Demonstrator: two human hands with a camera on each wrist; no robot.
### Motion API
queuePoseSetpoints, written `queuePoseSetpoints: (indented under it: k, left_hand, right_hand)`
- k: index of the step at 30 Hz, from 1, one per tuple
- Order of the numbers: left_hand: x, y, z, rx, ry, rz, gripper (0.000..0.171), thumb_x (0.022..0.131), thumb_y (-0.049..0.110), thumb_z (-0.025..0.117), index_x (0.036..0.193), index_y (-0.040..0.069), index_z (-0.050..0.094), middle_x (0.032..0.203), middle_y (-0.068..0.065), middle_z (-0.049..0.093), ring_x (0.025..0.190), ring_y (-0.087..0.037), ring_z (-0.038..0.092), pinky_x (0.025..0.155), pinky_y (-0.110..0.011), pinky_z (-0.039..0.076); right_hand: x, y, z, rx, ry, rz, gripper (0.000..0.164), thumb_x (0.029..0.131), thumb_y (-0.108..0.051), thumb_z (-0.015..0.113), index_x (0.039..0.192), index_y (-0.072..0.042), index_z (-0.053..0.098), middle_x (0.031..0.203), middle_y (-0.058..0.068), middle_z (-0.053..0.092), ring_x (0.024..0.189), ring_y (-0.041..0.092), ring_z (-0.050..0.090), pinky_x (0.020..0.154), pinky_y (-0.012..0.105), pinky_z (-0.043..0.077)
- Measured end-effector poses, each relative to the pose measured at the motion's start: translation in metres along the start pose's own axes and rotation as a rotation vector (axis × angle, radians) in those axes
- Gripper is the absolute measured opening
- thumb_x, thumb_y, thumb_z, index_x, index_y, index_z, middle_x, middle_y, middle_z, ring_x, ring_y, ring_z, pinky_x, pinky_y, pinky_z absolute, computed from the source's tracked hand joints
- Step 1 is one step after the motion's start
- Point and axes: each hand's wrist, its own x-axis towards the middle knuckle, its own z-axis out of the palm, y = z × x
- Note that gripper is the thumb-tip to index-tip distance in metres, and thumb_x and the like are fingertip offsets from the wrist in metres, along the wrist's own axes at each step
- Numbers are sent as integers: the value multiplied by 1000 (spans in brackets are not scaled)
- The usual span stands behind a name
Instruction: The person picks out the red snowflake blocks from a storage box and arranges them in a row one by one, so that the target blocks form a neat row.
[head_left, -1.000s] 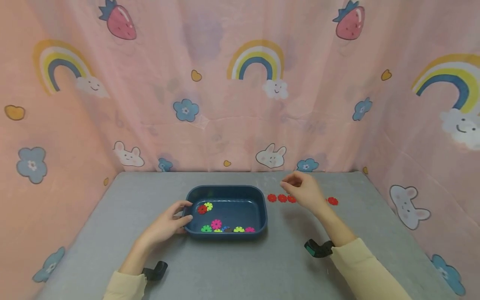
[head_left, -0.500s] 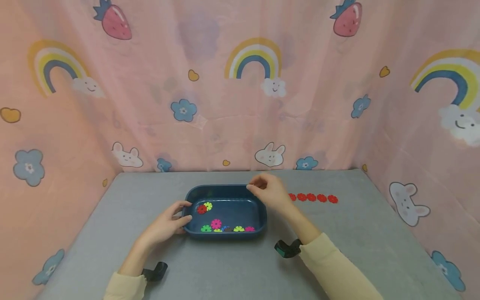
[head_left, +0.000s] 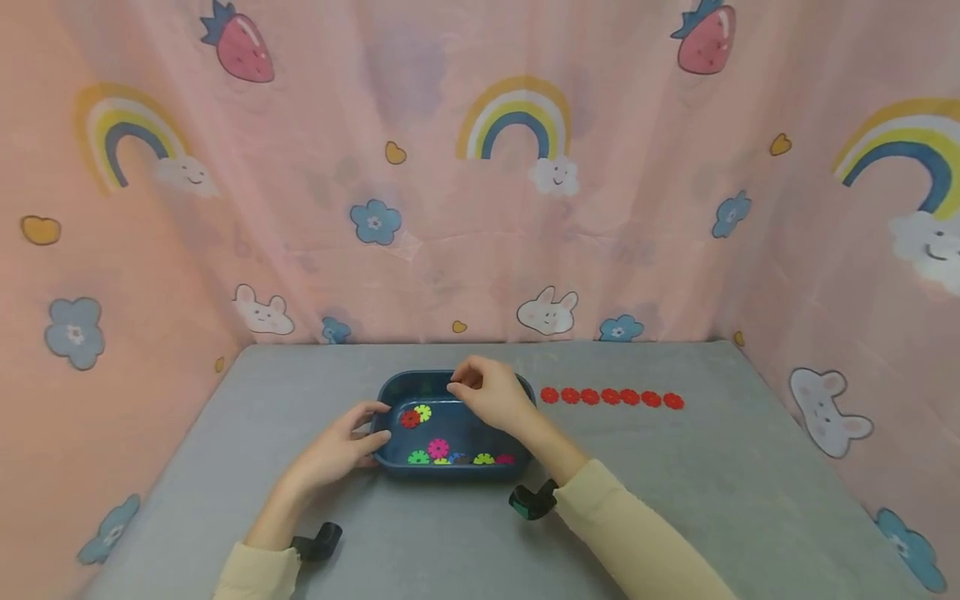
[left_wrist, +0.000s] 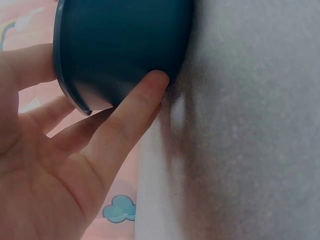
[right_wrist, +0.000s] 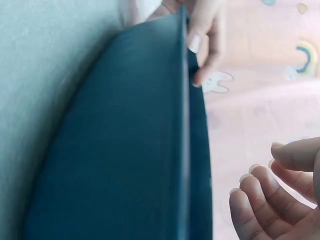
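A dark blue rectangular tub (head_left: pixel 450 472) stands on the table, seen in all three views. My left hand (head_left: pixel 337 448) grips its left end, with fingers over the rim and one finger (left_wrist: pixel 142 102) against the outer wall. Above the tub's right half hovers my right hand (head_left: pixel 491 396), its fingers loosely curled and nothing visible between them. Inside the tub, a red notched plastic disc (head_left: pixel 410 419) overlaps a yellow disc (head_left: pixel 423 412). Pink (head_left: pixel 438 448), green (head_left: pixel 418 457) and other coloured discs lie along the near wall, and my right forearm hides part of the interior.
Right of the tub, several red notched discs (head_left: pixel 590 397) form a row on the grey tabletop (head_left: pixel 420 550). A pink patterned curtain (head_left: pixel 465 250) encloses the back and both sides. Each wrist carries a small black camera (head_left: pixel 532 502).
My right hand has moved left from above the red row, across the tub's right rim, to over its interior. The whole red row now shows. My left hand stays on the tub.
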Motion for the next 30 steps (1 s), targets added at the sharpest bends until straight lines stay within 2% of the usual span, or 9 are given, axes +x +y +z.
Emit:
queuePoseSetpoints:
  k: [7,20,24,30]
  left_hand:
    - [0,0,0,-18,-9,-4,47,102,20,64,145,11,48,162,-28,24,135,-44,49,88,-43,59]
    - [0,-1,-2,-46,-49,39,47,103,16,61,146,7,45,161,-31,21,135,-46,48,88,-44,59]
    - [0,-1,-2,-49,-52,43,47,103,17,61,146,7,45,162,-30,21,134,-44,49,88,-43,59]
    - [1,-1,-1,-51,-44,43,47,103,17,61,146,7,46,162,-31,21,136,-46,47,88,-44,59]
  right_hand:
    - [12,0,27,21,-94,1,11,97,-18,72,104,-10,69,81,-1,61,72,16,56,60,26,49]
    - [31,9,67,-51,-250,86,19,94,-16,73,107,-4,69,75,-1,61,59,13,56,55,26,47]
    - [34,12,74,-109,-273,108,21,94,-17,74,110,-5,69,80,1,63,65,14,57,60,28,49]
    - [36,14,81,-203,-304,110,26,93,-23,76,114,-8,70,100,6,70,79,18,58,75,35,54]
